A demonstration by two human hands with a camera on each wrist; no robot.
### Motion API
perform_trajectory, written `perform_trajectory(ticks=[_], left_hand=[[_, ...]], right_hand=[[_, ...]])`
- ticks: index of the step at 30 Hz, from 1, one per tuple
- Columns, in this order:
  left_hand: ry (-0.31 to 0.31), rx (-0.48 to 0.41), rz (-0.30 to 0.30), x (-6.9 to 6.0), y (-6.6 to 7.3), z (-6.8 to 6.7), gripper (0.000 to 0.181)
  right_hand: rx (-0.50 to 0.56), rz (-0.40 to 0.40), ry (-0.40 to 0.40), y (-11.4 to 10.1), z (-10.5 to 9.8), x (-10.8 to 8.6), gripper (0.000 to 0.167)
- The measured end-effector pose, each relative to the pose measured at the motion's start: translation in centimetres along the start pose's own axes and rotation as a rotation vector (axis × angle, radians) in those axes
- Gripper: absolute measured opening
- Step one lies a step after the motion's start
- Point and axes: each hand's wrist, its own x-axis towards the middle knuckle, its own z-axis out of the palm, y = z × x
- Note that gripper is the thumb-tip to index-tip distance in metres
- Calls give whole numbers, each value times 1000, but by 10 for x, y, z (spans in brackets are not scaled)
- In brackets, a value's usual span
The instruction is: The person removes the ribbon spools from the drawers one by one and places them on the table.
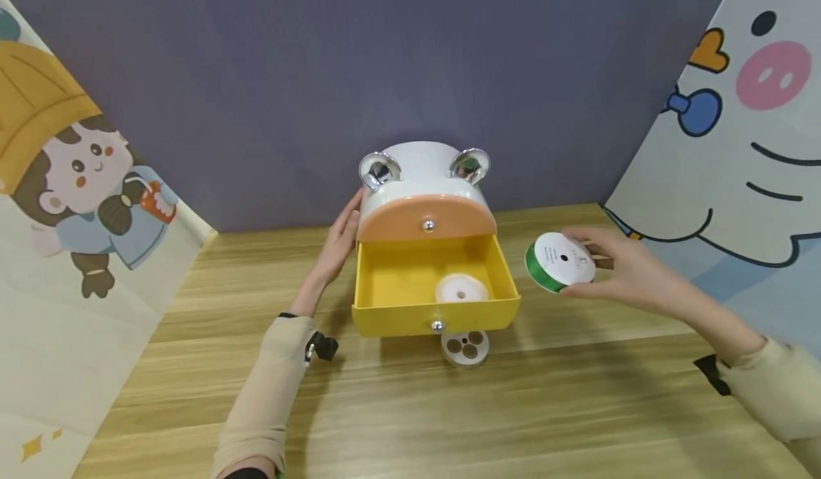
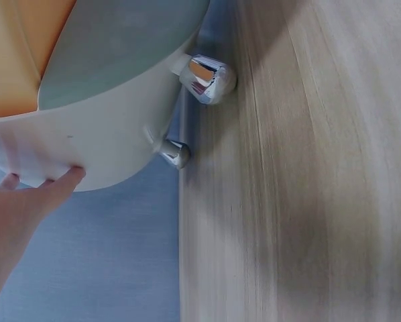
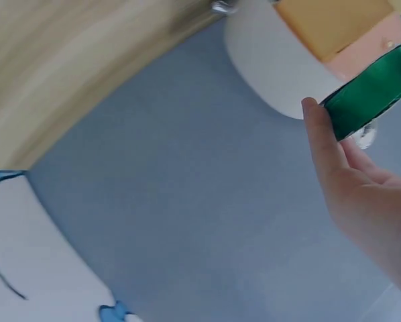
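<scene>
A frog-like cabinet (image 1: pixel 426 172), white with silver eye-shaped knobs, stands with its yellow drawer (image 1: pixel 394 318) pulled out. My left hand (image 1: pixel 336 247) rests against the cabinet's left side, its fingertips touching the white shell in the left wrist view. To the right of the drawer, my right hand (image 1: pixel 631 272) pinches a spool of green ribbon (image 1: pixel 561 259) between thumb and fingers, above the table. The ribbon's green edge (image 3: pixel 371 94) also shows in the right wrist view. Inside the drawer, at its front right, lies a spool of white ribbon (image 1: pixel 462 289).
A white reel with round brown openings (image 1: pixel 465 349) lies on the wooden table (image 1: pixel 398 415) below the drawer front, partly hidden by it. Above the drawer is an orange front (image 1: pixel 394 221) with a silver knob. A grey-blue wall (image 1: pixel 410 58) stands behind the cabinet.
</scene>
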Motion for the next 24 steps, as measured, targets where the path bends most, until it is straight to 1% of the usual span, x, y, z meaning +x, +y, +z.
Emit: perform_trajectory(ticks=[3,6,8,12,15,19,24], left_hand=[[8,7,21,5,-11,-3,53],[12,11,18,4,-11,-2,52],[9,5,10,4,-10,-2,50],[6,10,-3,4,-9,-2,49],[4,18,-4,4,-10,-2,49],[11,28,0,4,-11,-2,49],[20,35,3,3,-11,-2,49]], right_hand=[[12,34,-6,10,2,-9,81],[17,87,-22,18,6,-17,84],[25,108,-24,22,10,-21,87],[45,120,-26,30,21,-28,93],[61,135,-49,36,30,-33,94],[82,152,-88,41,44,-37,89],[102,129,-101,45,65,-43,85]])
